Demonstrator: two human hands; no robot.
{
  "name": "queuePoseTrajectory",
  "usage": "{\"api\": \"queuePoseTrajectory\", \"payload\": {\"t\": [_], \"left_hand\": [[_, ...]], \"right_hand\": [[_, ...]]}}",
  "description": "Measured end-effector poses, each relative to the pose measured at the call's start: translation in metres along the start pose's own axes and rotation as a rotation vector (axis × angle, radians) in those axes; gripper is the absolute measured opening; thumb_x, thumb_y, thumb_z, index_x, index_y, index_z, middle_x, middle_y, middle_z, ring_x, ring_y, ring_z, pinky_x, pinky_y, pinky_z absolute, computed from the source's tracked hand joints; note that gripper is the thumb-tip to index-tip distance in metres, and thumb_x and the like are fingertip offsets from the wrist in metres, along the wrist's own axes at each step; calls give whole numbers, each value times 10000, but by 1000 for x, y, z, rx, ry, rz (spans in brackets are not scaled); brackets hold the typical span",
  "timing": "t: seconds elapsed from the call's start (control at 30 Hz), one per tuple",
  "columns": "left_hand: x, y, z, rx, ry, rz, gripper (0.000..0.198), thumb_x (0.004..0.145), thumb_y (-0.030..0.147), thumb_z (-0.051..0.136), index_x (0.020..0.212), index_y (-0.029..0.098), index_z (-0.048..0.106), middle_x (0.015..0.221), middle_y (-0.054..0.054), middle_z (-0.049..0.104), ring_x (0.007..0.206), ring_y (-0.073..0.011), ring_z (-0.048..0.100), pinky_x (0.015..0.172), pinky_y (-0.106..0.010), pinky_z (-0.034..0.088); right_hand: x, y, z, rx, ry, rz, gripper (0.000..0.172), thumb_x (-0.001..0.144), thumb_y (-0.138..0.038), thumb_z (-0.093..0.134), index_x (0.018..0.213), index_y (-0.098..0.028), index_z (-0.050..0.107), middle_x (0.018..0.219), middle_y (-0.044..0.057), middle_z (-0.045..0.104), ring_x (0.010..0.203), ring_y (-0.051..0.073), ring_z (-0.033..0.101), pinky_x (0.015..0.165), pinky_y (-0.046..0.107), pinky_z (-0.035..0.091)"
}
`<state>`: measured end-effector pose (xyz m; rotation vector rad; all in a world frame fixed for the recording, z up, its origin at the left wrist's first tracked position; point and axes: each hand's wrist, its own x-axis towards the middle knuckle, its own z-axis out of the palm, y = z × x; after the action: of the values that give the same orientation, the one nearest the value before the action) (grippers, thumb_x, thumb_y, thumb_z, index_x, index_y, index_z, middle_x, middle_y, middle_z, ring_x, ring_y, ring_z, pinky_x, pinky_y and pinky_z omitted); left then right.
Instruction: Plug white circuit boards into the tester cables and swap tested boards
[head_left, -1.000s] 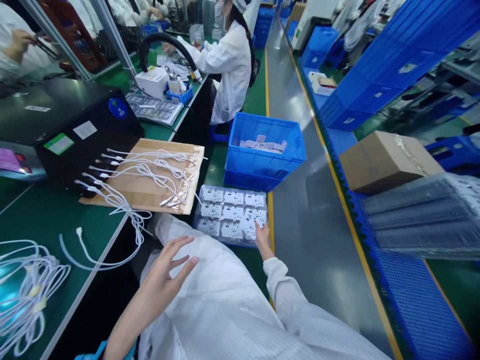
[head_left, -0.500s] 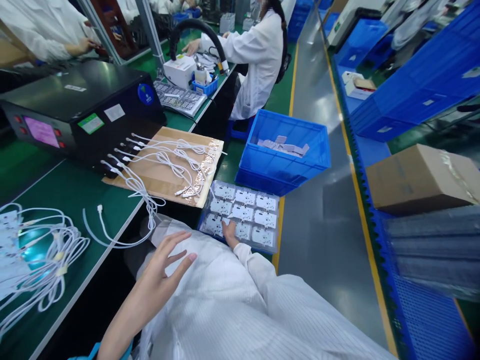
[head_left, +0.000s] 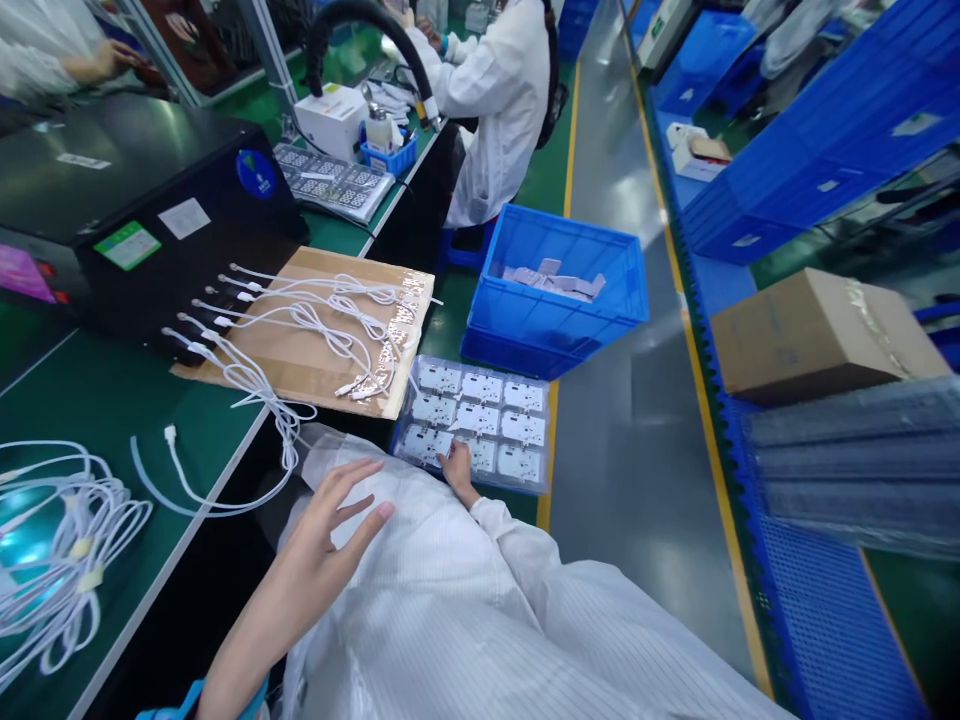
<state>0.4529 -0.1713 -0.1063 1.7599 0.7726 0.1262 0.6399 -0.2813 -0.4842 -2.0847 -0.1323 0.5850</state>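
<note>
My left hand (head_left: 341, 525) hangs in the air above my lap with its fingers spread, holding nothing. Beside my right leg lies a clear plastic tray (head_left: 546, 455) with white circuit boards in several compartments. My right hand (head_left: 457, 472) is at the tray's near edge, its fingers closed at the right side of the near-left white circuit board (head_left: 424, 443). The fingertips are small in view, and their exact grip is partly hidden.
White cables (head_left: 300, 315) lie on a cardboard sheet (head_left: 289, 375), near a black device (head_left: 150, 190). More coiled cables (head_left: 82, 560) lie at left. A blue crate (head_left: 555, 310) holding pale pieces stands beyond the tray. A co-worker (head_left: 499, 100) sits behind it.
The view has swung slightly, so the bench and crate appear farther left. My right hand's fingers have curled in at the board. My left hand stays put. The co-worker's arm has risen.
</note>
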Motion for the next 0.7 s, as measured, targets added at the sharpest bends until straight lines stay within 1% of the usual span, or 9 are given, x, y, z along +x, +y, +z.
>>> {"api": "queuePoseTrajectory", "payload": {"t": [0.1, 0.2, 0.3, 0.33, 0.4, 0.5, 0.57, 0.63, 0.7], "left_hand": [[6, -5, 1, -12, -27, 39, 392, 947, 507, 657, 1318, 379, 667, 1435, -26, 558, 1352, -243, 599, 1100, -398, 576], [9, -8, 3, -28, -49, 68, 386, 959, 491, 644, 1325, 367, 661, 1422, -33, 564, 1351, -236, 596, 1094, -399, 582], [8, -8, 2, -35, -45, 73, 392, 956, 499, 644, 1317, 348, 668, 1409, -46, 572, 1338, -246, 606, 1084, -417, 591], [7, -7, 0, -35, -42, 67, 395, 954, 503, 645, 1318, 351, 667, 1414, -45, 569, 1331, -247, 612, 1083, -420, 592], [5, -7, -4, -34, -37, 46, 395, 953, 507, 647, 1322, 366, 663, 1429, -34, 559, 1320, -242, 621, 1092, -416, 586], [4, -11, -10, -29, -22, 25, 387, 951, 508, 652, 1315, 379, 665, 1429, -20, 556, 1334, -236, 611, 1105, -397, 575], [5, -15, -11, -35, -10, 27, 389, 949, 513, 654, 1312, 375, 668, 1419, -22, 562, 1341, -238, 604, 1103, -394, 576], [8, -17, -10, -46, -12, 35, 397, 950, 519, 651, 1319, 372, 664, 1419, -26, 562, 1343, -239, 602, 1103, -399, 576], [9, -17, -8, -51, -28, 35, 400, 953, 521, 648, 1324, 372, 658, 1426, -26, 560, 1340, -241, 605, 1100, -405, 579]], "right_hand": [[-1, -3, 3, 56, 27, 44, 523, 673, -240, 744, 1184, -150, 678, 1228, 168, 693, 1203, 348, 634, 1057, 443, 509], [3, -8, 8, 134, 36, 95, 580, 700, -266, 731, 1255, -126, 639, 1241, 184, 696, 1036, 296, 713, 901, 412, 590], [9, -7, 2, 201, 37, 142, 550, 683, -280, 756, 1207, -145, 657, 1154, 152, 745, 889, 261, 741, 771, 387, 618], [10, -4, -7, 218, 41, 153, 520, 673, -285, 770, 1165, -150, 675, 1119, 143, 759, 871, 261, 743, 754, 385, 620], [10, 5, -34, 243, 62, 162, 480, 658, -302, 796, 1104, -153, 701, 1081, 141, 775, 882, 273, 747, 742, 383, 622], [9, 27, -91, 238, 121, 160, 505, 649, -344, 817, 1105, -149, 719, 1096, 154, 777, 956, 298, 748, 766, 389, 622], [9, 41, -124, 199, 154, 161, 513, 643, -362, 818, 1101, -148, 729, 1091, 155, 779, 936, 304, 752, 764, 399, 620], [11, 51, -142, 139, 171, 157, 502, 644, -370, 812, 1086, -144, 736, 1051, 151, 784, 889, 305, 756, 743, 406, 617], [14, 58, -143, 63, 174, 138, 479, 660, -374, 800, 1070, -133, 740, 1008, 149, 787, 862, 309, 755, 747, 414, 614]]}}
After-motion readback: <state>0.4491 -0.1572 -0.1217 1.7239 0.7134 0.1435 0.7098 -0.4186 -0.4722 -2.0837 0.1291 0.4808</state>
